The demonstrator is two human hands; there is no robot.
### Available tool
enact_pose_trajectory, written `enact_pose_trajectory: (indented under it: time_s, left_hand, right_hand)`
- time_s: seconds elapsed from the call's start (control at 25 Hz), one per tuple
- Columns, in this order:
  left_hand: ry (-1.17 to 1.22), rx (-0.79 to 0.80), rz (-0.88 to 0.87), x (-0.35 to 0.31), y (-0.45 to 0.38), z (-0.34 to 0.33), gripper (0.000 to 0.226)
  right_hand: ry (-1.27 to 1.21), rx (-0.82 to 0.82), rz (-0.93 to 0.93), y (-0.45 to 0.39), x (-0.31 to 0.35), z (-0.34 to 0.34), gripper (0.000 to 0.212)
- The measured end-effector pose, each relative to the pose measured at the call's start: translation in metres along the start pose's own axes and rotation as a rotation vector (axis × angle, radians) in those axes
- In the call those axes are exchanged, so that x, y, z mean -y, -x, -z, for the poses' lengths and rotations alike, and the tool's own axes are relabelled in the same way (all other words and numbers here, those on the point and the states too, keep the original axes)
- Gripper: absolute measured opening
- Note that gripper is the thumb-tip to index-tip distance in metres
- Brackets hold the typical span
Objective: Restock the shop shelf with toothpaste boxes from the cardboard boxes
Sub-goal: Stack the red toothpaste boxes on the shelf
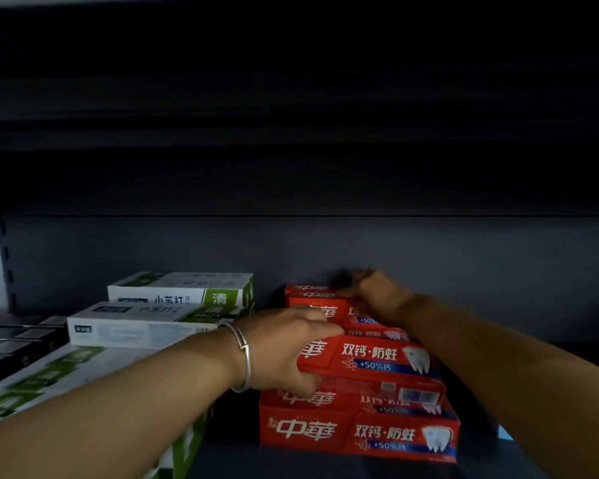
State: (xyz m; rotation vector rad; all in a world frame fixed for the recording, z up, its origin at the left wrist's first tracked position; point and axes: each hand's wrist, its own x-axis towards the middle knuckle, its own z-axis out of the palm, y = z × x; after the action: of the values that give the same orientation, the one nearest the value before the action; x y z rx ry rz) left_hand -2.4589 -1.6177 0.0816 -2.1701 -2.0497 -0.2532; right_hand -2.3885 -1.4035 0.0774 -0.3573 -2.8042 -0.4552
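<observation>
Red toothpaste boxes (pixel 370 361) at four o'clock read "中華", "双钙·防蛀", "+50%钙"; the white-green box (pixel 180 292) at nine o'clock reads "小苏打", "清".

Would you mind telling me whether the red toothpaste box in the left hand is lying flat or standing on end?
Lying flat: the red toothpaste box rests lengthwise on the front red box, printed face up, left hand gripping its end.

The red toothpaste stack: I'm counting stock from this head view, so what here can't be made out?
- Red toothpaste boxes: the left hand and right hand cover parts of the upper boxes, so the count is uncertain.
- Rear of the shelf: too dark to see behind the stack.
- Green-and-white boxes: nearest ones blurred and cut off by the left forearm.
- Dark boxes: labels unreadable.
</observation>
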Motion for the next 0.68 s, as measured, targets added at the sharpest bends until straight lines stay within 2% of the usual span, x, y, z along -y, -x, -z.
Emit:
enact_pose_trajectory:
  time_s: [0.04, 0.24, 0.48, 0.68]
  left_hand:
    - [0.01, 0.003, 0.001, 0.001, 0.0, 0.0, 0.058]
    - [0.019, 0.009, 0.007, 0.009, 0.0, -0.001, 0.059]
    - [0.017, 0.009, -0.001, 0.009, 0.0, 0.001, 0.058]
    - [0.032, 0.011, 0.008, 0.008, 0.001, 0.001, 0.058]
  right_hand:
    - [-0.001, -0.007, 0.022, -0.002, -0.001, -0.001, 0.03]
    - [-0.078, 0.131, -0.103, -0.012, 0.007, 0.006, 0.037]
    - [-0.122, 0.073, -0.083, -0.017, 0.011, 0.006, 0.037]
    - [-0.186, 0.101, -0.088, -0.016, 0.012, 0.007, 0.036]
